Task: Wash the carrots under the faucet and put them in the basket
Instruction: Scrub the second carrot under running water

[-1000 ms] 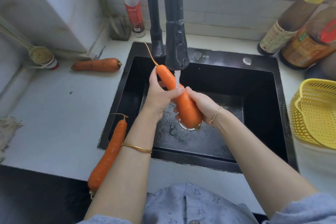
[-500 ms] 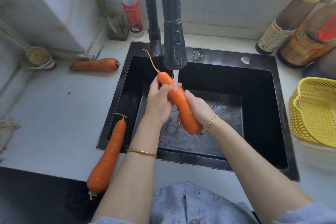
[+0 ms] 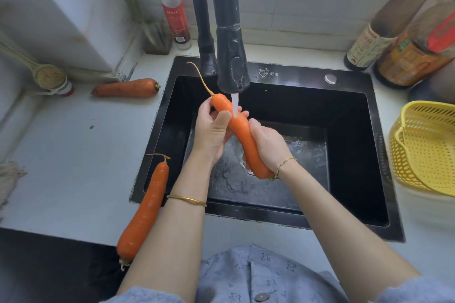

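A white countertop (image 3: 73, 155) runs around a black sink (image 3: 295, 74) set into it. At the far left a carrot (image 3: 125, 88) lies flat on the counter, just beside the sink's left rim. A longer carrot (image 3: 145, 211) lies at the near left, its thin tip over the sink's rim and its thick end at the counter's near edge. A yellow basket (image 3: 428, 147) sits on the right. A clear red-capped bottle (image 3: 173, 7) stands at the far side, two dark bottles (image 3: 376, 39) at the far right.

The faucet (image 3: 232, 56) blocks twelve o'clock. Three o'clock lies open to the basket (image 3: 428, 150); bottles (image 3: 369, 44) crowd two o'clock.
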### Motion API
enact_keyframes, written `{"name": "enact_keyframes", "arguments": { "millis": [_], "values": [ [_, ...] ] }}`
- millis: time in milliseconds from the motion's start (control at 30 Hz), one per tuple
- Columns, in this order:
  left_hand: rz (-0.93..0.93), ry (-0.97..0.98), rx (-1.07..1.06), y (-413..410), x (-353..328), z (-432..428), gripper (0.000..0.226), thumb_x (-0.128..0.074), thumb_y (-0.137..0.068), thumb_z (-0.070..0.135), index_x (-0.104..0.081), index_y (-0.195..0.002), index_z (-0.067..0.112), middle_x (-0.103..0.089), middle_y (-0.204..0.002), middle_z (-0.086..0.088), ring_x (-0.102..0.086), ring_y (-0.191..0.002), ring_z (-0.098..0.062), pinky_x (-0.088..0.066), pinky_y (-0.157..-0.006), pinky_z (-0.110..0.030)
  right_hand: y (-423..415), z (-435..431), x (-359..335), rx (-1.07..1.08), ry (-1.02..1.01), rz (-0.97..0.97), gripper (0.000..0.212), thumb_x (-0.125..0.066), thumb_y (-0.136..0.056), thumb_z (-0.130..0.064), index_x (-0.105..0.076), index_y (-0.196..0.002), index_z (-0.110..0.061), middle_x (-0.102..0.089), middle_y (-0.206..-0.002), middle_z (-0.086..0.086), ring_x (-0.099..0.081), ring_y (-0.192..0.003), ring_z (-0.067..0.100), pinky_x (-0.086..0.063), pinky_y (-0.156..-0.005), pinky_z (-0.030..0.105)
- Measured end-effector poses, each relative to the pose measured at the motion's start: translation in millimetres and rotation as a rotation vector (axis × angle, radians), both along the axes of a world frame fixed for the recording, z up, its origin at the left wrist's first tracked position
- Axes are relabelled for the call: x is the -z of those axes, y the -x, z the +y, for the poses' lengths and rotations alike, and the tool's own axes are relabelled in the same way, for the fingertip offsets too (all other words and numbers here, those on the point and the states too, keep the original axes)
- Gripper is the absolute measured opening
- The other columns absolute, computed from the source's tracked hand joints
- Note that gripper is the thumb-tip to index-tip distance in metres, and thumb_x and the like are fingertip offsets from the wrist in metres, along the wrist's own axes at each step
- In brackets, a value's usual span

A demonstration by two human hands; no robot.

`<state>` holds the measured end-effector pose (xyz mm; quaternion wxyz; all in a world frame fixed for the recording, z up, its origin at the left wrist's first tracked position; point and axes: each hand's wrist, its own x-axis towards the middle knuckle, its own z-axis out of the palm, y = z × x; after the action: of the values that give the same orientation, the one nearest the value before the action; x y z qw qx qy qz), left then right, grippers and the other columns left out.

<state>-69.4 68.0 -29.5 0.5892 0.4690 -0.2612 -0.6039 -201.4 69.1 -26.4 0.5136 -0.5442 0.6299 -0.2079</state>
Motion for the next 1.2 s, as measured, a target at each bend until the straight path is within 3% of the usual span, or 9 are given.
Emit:
{"name": "enact_keyframes", "arguments": {
  "millis": [133,200,300,433,600,767,900,1000,1200],
  "values": [
    [-0.057,0.007,-0.008,1,-3,0,0.084,-0.08,-0.053,0.049,-0.045,-0.119,0.011,-0.066,-0.106,-0.017,-0.072,-0.095,-0.035,-0.061,-0.076,-0.042,-1,0,-1,-0.026,0.107,0.131,0.055,-0.024,-0.102,-0.045,-0.06,-0.08,-0.01,-0.06,-0.076,0.005,-0.059,-0.08,0.024,-0.047,-0.076,0.035],
    [-0.08,-0.012,-0.019,3,-5,-2,0.071,-0.075,-0.059,0.042,-0.046,-0.117,0.013,-0.064,-0.106,-0.018,-0.073,-0.092,-0.032,-0.061,-0.074,-0.04,-1,1,-1,-0.045,0.137,0.18,0.051,-0.025,-0.101,-0.046,-0.057,-0.077,-0.014,-0.059,-0.077,0.004,-0.058,-0.079,0.022,-0.045,-0.075,0.036],
    [0.019,-0.055,0.022,0,-5,-4,0.068,-0.076,-0.076,0.016,-0.038,-0.132,0.001,-0.061,-0.115,-0.022,-0.071,-0.1,-0.034,-0.06,-0.083,-0.042,1,-1,-4,-0.046,0.162,0.18,0.053,-0.027,-0.101,-0.045,-0.056,-0.073,-0.01,-0.06,-0.076,0.007,-0.056,-0.076,0.025,-0.044,-0.071,0.036],
    [0.165,-0.052,0.101,-7,-1,-3,0.067,-0.057,-0.08,0.003,-0.032,-0.142,0.001,-0.056,-0.127,-0.028,-0.067,-0.109,-0.037,-0.058,-0.087,-0.041,8,-6,-5,-0.055,0.112,0.107,0.061,-0.028,-0.102,-0.044,-0.064,-0.089,0.003,-0.068,-0.088,0.019,-0.063,-0.086,0.031,-0.049,-0.079,0.038],
    [0.142,-0.077,0.031,-5,-3,-3,0.054,-0.059,-0.079,0.002,-0.037,-0.129,0.006,-0.059,-0.115,-0.025,-0.071,-0.095,-0.032,-0.06,-0.075,-0.038,5,-8,-6,-0.119,0.145,0.191,0.056,-0.026,-0.102,-0.045,-0.062,-0.08,-0.008,-0.064,-0.08,0.01,-0.061,-0.081,0.026,-0.048,-0.077,0.037],
    [-0.027,-0.12,-0.035,-1,-4,-6,0.036,-0.055,-0.094,-0.001,-0.039,-0.126,0.004,-0.056,-0.122,-0.034,-0.074,-0.086,-0.027,-0.061,-0.071,-0.036,1,-7,-5,-0.107,0.15,0.198,0.061,-0.027,-0.101,-0.045,-0.061,-0.084,0.003,-0.066,-0.087,0.018,-0.06,-0.083,0.03,-0.048,-0.08,0.039],
    [0.194,-0.057,0.107,-8,-5,-2,0.042,-0.056,-0.082,-0.001,-0.045,-0.122,0.002,-0.06,-0.116,-0.023,-0.07,-0.098,-0.027,-0.059,-0.086,-0.035,6,-13,-10,-0.08,-0.031,0.053,0.059,-0.029,-0.101,-0.047,-0.068,-0.089,-0.003,-0.068,-0.079,0.011,-0.063,-0.074,0.02,-0.05,-0.074,0.031],
    [0.233,-0.052,0.115,-9,-4,-1,0.038,-0.056,-0.076,0.0,-0.05,-0.113,0.004,-0.063,-0.109,-0.02,-0.07,-0.096,-0.025,-0.058,-0.086,-0.034,8,-16,-10,-0.101,-0.08,0.023,0.059,-0.028,-0.1,-0.05,-0.066,-0.082,-0.008,-0.068,-0.072,0.01,-0.066,-0.073,0.024,-0.052,-0.076,0.035],
    [0.117,-0.069,0.01,-2,-7,-7,0.027,-0.058,-0.072,0.002,-0.05,-0.097,0.004,-0.068,-0.091,-0.016,-0.073,-0.082,-0.022,-0.061,-0.073,-0.034,1,-16,-14,-0.154,0.134,0.212,0.063,-0.026,-0.101,-0.047,-0.064,-0.086,0.001,-0.061,-0.078,0.01,-0.057,-0.076,0.025,-0.044,-0.071,0.032]
  ]
}}
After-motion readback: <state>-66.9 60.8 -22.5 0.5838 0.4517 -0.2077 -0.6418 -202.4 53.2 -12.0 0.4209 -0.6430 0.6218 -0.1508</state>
